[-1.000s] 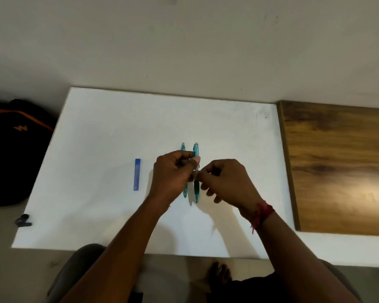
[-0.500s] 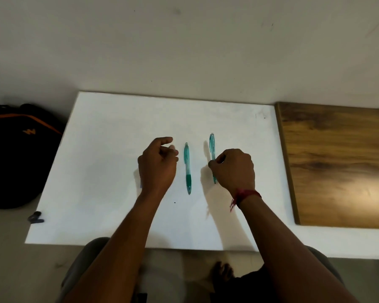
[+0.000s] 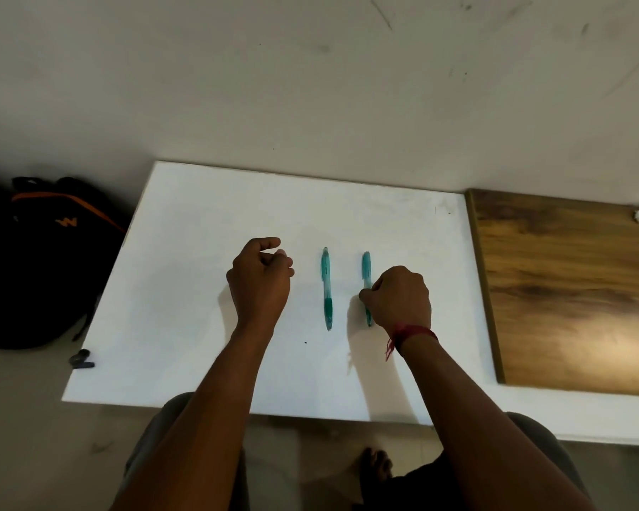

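Your right hand (image 3: 399, 300): grip pinching right teal pen (image 3: 366, 265) mid-barrel, probably lining it up parallel with left teal pen (image 3: 325, 289) mid-surface. Left hand (image 3: 261, 282) curled, contents can't tell.

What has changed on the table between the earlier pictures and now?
The hands parted. The left hand let go of the left pen, which lies alone on the white table. The right hand moved the right pen rightward and still pinches it. The blue stick is out of sight. The bag stayed.
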